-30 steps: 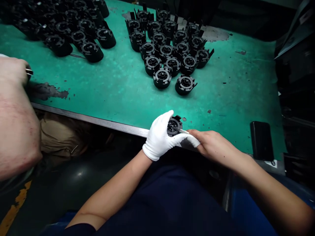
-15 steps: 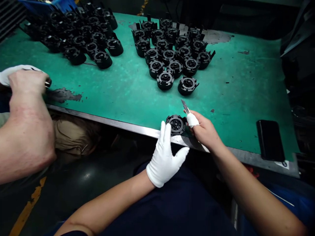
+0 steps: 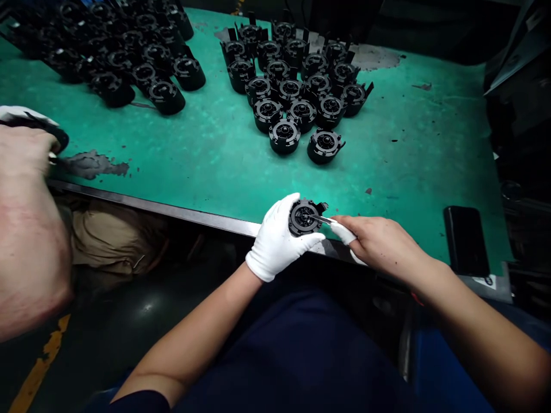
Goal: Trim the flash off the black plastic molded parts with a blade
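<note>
Near the table's front edge lies a round black plastic part (image 3: 303, 219), its ribbed face with a central hub turned up. My left hand (image 3: 278, 241), in a white glove, curls round the part's left side and grips it, thumb along the near side. In my right hand (image 3: 372, 238), bare apart from a white covering on the thumb, is a utility knife (image 3: 322, 219). Its blade points left over the part's face, with the tip close to the hub; whether it touches cannot be made out. The knife's handle is mostly hidden by my fingers.
Several similar black parts (image 3: 284, 136) stand grouped on the green table mat (image 3: 206, 155); another group (image 3: 166, 96) stands at the back left. A black phone (image 3: 466, 240) lies at the right. A co-worker's arm (image 3: 30, 229) reaches in from the left, holding a dark item.
My left hand has moved from beside the part to a grip round it. The knife has swung from pointing up and away to pointing left over the part. The co-worker's arm shifted left.
</note>
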A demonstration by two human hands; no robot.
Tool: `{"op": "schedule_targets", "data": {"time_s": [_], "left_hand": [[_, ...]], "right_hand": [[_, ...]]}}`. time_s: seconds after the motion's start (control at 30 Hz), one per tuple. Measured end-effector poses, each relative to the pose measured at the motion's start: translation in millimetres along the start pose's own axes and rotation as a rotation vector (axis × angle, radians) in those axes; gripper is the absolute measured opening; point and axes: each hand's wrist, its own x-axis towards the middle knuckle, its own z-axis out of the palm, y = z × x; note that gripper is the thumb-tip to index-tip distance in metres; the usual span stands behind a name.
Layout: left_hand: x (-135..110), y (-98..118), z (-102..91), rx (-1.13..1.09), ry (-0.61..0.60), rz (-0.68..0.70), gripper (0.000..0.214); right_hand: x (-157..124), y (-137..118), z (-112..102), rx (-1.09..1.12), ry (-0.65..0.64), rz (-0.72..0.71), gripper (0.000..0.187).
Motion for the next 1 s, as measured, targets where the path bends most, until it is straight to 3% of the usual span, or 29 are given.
{"op": "schedule_targets", "data": {"time_s": [0.27,0.57,0.77,0.9,1.0], "left_hand": [[-1,4,2.2,-0.037,0.024,-0.057,0.093],[-4,8,9.3,-0.048,0.071,-0.094,0.092],[-4,8,14.0,-0.017,0.173,-0.101,0.093],[-17,20,15.6,-0.023,0.287,-0.138,0.079],[-39,37,14.9,0.026,0.198,-0.099,0.067]], "right_hand": [[-10,-16,4,0.124,-0.078,0.021,0.044],[-13,-19,18,0.156,0.032,0.102,0.046],[-13,-24,19,0.525,-0.001,0.030,0.042],[-4,-36,32,0.807,0.201,0.103,0.039],[12,-38,37,0.845,0.347,0.210,0.026]]}}
